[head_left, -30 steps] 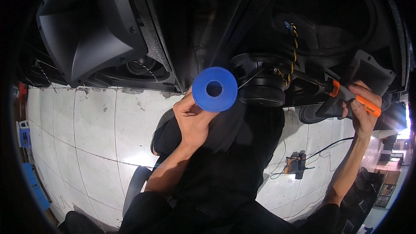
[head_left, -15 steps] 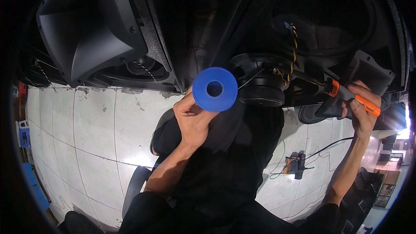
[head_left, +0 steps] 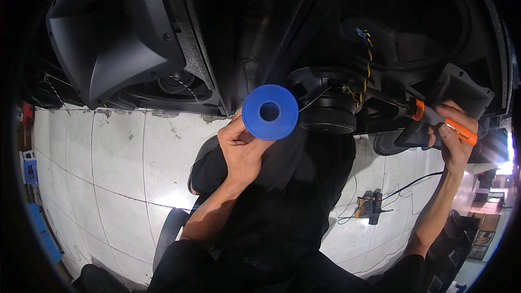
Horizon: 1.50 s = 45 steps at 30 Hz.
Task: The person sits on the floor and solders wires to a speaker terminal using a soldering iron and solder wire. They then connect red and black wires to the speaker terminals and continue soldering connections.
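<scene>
My left hand [head_left: 241,149] is closed around a blue solder spool [head_left: 252,122], its round end with a dark centre hole facing up. A thin strand of solder wire [head_left: 316,100] runs from the spool to the terminal of a black speaker driver [head_left: 328,119]. In my right hand [head_left: 455,144] is a soldering iron [head_left: 461,131] with an orange and grey handle. Its shaft points left to the same terminal; whether the tip touches is too small to tell. A twisted yellow and black wire [head_left: 370,59] hangs down to this terminal from the cabinet.
A black speaker cabinet [head_left: 483,27] with a large round opening stands ahead on the right, a black horn [head_left: 119,38] at the left. On the white tiled floor [head_left: 122,157] lies a power strip [head_left: 374,206] with a black cable. Blue bins [head_left: 43,233] line the far left.
</scene>
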Each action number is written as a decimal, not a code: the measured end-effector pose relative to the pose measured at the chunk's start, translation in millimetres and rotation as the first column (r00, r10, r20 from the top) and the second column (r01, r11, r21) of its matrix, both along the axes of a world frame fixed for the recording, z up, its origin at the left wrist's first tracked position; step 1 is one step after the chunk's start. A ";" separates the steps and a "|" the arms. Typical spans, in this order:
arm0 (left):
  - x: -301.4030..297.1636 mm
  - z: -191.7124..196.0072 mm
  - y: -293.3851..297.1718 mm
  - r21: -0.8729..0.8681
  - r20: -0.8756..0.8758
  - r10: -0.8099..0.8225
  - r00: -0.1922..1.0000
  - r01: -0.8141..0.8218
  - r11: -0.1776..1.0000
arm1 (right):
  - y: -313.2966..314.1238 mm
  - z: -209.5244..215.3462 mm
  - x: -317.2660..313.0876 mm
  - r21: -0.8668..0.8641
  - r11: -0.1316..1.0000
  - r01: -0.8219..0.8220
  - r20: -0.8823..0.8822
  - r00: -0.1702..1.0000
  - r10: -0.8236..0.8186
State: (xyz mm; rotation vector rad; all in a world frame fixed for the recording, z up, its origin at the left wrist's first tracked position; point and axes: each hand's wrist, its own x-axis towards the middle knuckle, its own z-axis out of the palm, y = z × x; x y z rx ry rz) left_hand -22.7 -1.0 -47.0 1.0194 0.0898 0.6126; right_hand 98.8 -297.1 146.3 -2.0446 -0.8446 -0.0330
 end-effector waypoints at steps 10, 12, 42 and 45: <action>-0.2 -2.9 -0.2 -0.003 0.003 -0.011 1.000 0.011 1.000 | 0.2 -1.1 0.7 0.030 0.999 -0.029 -0.005 1.000 0.030; -0.3 -2.8 -0.3 -0.003 0.000 -0.012 1.000 0.012 1.000 | 0.0 0.4 -0.1 0.022 1.000 -0.020 -0.007 1.000 0.020; -13.3 3.8 4.3 0.010 -0.042 0.029 0.999 -0.029 1.000 | -8.2 -9.5 -3.0 0.183 0.983 -0.008 -0.063 0.998 0.020; -20.7 4.1 10.6 -0.012 -0.025 0.050 0.998 -0.050 0.999 | -29.4 -15.9 -3.6 0.149 0.986 0.079 0.084 0.992 -0.092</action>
